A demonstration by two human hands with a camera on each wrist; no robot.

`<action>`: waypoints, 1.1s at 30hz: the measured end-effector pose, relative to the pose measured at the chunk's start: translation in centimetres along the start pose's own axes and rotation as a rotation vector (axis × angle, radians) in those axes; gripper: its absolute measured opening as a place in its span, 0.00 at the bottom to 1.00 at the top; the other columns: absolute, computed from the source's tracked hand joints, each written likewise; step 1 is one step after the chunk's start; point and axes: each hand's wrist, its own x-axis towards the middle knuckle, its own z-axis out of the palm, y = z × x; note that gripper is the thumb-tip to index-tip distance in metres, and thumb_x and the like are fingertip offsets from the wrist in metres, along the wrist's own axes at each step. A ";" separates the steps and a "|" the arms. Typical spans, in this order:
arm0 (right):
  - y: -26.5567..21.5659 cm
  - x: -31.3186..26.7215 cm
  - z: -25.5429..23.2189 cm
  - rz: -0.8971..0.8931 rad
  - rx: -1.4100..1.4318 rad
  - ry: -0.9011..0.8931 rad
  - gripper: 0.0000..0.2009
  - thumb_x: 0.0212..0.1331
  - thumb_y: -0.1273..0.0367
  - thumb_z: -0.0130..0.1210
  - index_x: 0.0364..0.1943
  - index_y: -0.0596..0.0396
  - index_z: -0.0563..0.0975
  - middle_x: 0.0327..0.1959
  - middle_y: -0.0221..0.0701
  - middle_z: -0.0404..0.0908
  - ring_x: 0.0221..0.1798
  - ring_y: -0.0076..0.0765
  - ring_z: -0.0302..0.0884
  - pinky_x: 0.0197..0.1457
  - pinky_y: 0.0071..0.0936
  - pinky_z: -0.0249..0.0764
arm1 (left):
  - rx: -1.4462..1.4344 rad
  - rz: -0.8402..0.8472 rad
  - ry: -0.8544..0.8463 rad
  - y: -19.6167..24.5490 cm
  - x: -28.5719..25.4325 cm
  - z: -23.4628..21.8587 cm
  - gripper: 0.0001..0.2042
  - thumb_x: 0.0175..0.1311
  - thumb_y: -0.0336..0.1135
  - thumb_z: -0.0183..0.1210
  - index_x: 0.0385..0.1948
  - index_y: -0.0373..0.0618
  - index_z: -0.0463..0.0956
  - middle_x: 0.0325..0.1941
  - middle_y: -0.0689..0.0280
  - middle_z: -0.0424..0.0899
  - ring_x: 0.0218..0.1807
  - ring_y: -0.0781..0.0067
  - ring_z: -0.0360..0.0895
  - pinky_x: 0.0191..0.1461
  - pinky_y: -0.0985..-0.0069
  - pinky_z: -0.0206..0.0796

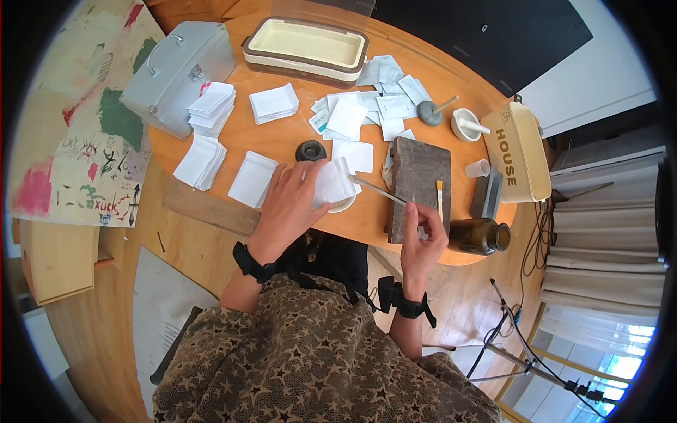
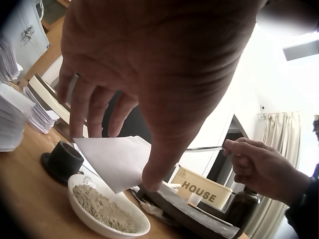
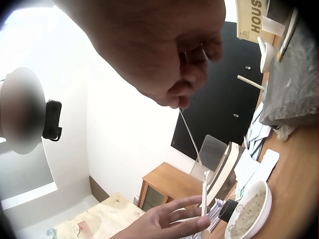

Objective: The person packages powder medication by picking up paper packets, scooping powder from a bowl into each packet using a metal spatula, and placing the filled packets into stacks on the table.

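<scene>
My left hand [image 1: 288, 204] holds a white paper packet [image 1: 331, 185] between thumb and fingers. Pinched in my right hand [image 1: 424, 236] is a thin metal spatula [image 1: 384, 193], its far tip at the packet's edge. Below the packet stands a white bowl [image 2: 92, 224] of grey-beige powder [image 2: 102, 206], mostly covered by packet and hand in the head view. A squat black object with a hollow top [image 1: 310, 150] sits just beyond the bowl. To the right lies a dark slab [image 1: 421, 166] with a flat brush [image 1: 438, 201] on it.
Stacks of white packets [image 1: 201, 162] line the left side, near a silver case [image 1: 180, 70]. Loose packets [image 1: 395, 106] and a cream tray [image 1: 271, 30] lie farther back. Rightward stand a mortar [image 1: 462, 117], plastic cup [image 1: 477, 168], dark bottle [image 1: 476, 236] and "HOUSE" bin [image 1: 518, 151].
</scene>
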 end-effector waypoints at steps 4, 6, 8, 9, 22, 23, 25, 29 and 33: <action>0.5 0.1 0.1 -0.018 0.018 0.023 0.08 0.67 0.70 0.63 0.35 0.62 0.82 0.20 0.24 0.74 0.27 0.17 0.67 0.31 0.21 0.63 | 0.010 -0.026 -0.006 -0.1 -0.3 -0.2 0.36 0.55 0.38 0.72 0.67 0.44 0.65 0.64 0.53 0.76 0.66 0.52 0.72 0.76 0.52 0.54; 0.5 0.2 0.1 -0.005 0.036 0.050 0.08 0.67 0.69 0.63 0.35 0.61 0.82 0.20 0.23 0.74 0.26 0.18 0.66 0.32 0.21 0.63 | 0.041 -0.046 0.004 -0.2 -0.4 -0.2 0.36 0.56 0.39 0.72 0.67 0.44 0.65 0.63 0.53 0.77 0.66 0.53 0.73 0.77 0.52 0.53; 0.6 0.2 0.1 0.002 0.042 0.047 0.08 0.68 0.69 0.63 0.35 0.61 0.82 0.20 0.23 0.74 0.26 0.18 0.66 0.33 0.21 0.63 | 0.043 -0.052 0.000 -0.2 -0.5 -0.3 0.36 0.56 0.39 0.72 0.67 0.44 0.65 0.63 0.53 0.77 0.66 0.53 0.73 0.77 0.52 0.53; 0.6 0.1 0.1 0.010 0.045 0.045 0.08 0.68 0.69 0.63 0.35 0.61 0.82 0.21 0.23 0.74 0.26 0.17 0.66 0.33 0.21 0.63 | 0.042 -0.056 -0.005 -0.2 -0.5 -0.3 0.36 0.56 0.39 0.72 0.67 0.44 0.65 0.63 0.53 0.77 0.65 0.53 0.73 0.77 0.51 0.53; 0.1 0.0 0.0 0.020 0.023 0.011 0.07 0.68 0.69 0.63 0.36 0.60 0.82 0.21 0.24 0.74 0.27 0.17 0.67 0.32 0.21 0.64 | -0.013 -0.052 -0.066 0.7 -0.5 -0.6 0.37 0.55 0.38 0.72 0.67 0.44 0.64 0.64 0.53 0.76 0.67 0.54 0.72 0.78 0.50 0.50; -0.1 0.0 0.0 0.029 0.027 -0.005 0.06 0.68 0.70 0.63 0.36 0.60 0.82 0.22 0.25 0.76 0.27 0.18 0.69 0.31 0.21 0.65 | -0.019 -0.037 -0.057 0.6 -0.5 -0.5 0.37 0.55 0.38 0.72 0.67 0.45 0.64 0.64 0.54 0.76 0.67 0.53 0.72 0.78 0.49 0.51; 0.1 -0.1 0.1 0.038 0.029 -0.022 0.06 0.67 0.71 0.63 0.36 0.60 0.83 0.23 0.26 0.78 0.27 0.20 0.70 0.31 0.21 0.65 | -0.025 -0.024 -0.048 0.6 -0.5 -0.5 0.36 0.55 0.38 0.72 0.67 0.45 0.64 0.64 0.54 0.76 0.67 0.53 0.72 0.78 0.49 0.51; 1.0 0.1 0.2 -0.293 -0.150 -0.073 0.03 0.61 0.74 0.66 0.37 0.54 0.85 0.23 0.29 0.77 0.24 0.30 0.68 0.31 0.28 0.64 | -0.061 -0.004 -0.035 0.9 -0.4 -0.4 0.36 0.55 0.38 0.72 0.67 0.46 0.64 0.64 0.54 0.76 0.67 0.53 0.72 0.77 0.47 0.52; 0.6 -0.1 0.1 -0.438 -0.221 -0.046 0.06 0.56 0.76 0.68 0.37 0.51 0.86 0.20 0.28 0.72 0.24 0.36 0.61 0.33 0.32 0.61 | -0.085 -0.002 -0.025 0.8 -0.4 -0.4 0.36 0.55 0.38 0.72 0.67 0.46 0.64 0.65 0.55 0.75 0.67 0.53 0.72 0.77 0.47 0.53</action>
